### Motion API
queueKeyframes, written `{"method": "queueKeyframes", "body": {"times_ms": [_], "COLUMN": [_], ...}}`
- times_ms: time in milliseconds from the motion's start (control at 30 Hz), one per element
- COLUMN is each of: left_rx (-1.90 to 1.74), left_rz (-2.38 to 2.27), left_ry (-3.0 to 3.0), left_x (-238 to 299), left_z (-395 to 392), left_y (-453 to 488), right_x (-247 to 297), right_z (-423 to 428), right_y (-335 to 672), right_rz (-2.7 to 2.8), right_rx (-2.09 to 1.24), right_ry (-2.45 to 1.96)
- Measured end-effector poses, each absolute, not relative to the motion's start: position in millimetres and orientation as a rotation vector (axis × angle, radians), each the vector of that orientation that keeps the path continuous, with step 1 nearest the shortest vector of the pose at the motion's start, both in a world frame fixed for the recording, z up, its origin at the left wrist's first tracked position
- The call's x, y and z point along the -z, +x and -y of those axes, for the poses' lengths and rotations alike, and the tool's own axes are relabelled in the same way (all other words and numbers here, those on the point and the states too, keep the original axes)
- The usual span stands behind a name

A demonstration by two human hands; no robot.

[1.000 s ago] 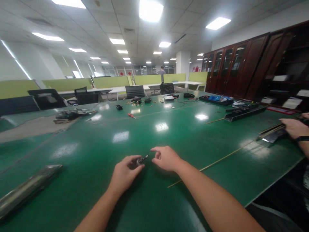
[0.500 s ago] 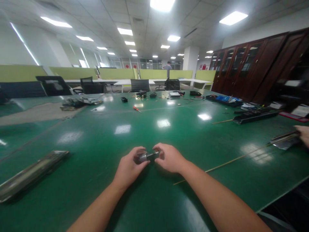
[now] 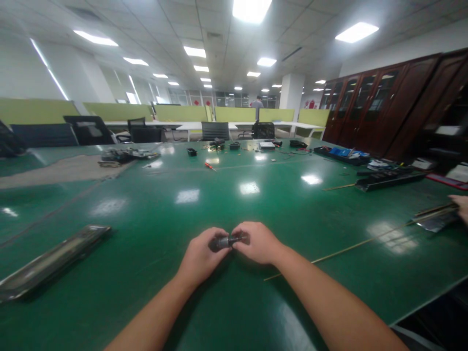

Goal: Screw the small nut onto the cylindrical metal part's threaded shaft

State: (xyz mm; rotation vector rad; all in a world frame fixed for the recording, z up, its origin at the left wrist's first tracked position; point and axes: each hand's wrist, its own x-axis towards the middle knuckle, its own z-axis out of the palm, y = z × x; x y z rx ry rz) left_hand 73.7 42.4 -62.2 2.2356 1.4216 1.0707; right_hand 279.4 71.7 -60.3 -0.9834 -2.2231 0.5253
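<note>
Low over the green table (image 3: 219, 302), both my hands hold one small cylindrical part (image 3: 222, 242), with a grey body and a thin dark end. My left hand (image 3: 203, 253) is closed round the grey body, thumb in front and fingers behind. At the dark end, the fingers of my right hand (image 3: 258, 243) are pinched together. The part lies roughly level between the two hands. Blur and my fingers hide its detail, so its exact kind cannot be made out.
A long flat metal-framed piece (image 3: 54, 261) lies at left. A thin brass-coloured rod (image 3: 343, 251) runs behind my right forearm toward another person's hand (image 3: 461, 207). An orange screwdriver (image 3: 209, 166) lies farther back. A black tray (image 3: 341, 155) stands at back right.
My hands have drawn closer together on the part, and my right fingers have closed in over its dark end. The whole view has shifted slightly.
</note>
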Motion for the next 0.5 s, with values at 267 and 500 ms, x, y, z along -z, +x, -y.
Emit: {"method": "queueKeyframes", "body": {"times_ms": [267,500], "left_rx": [-1.065,-1.088], "left_rz": [-1.4,-1.419], "left_ry": [2.259,2.247], "left_x": [62.7,66.9], "left_z": [-42.8,-43.7], "left_y": [73.7,72.2], "right_x": [61.2,64.6], "right_z": [-72.3,-74.5], "right_y": [279.9,279.1], "right_rz": [2.232,2.248], "right_rx": [-0.511,-0.503], "right_ry": [-0.966,-0.944]}}
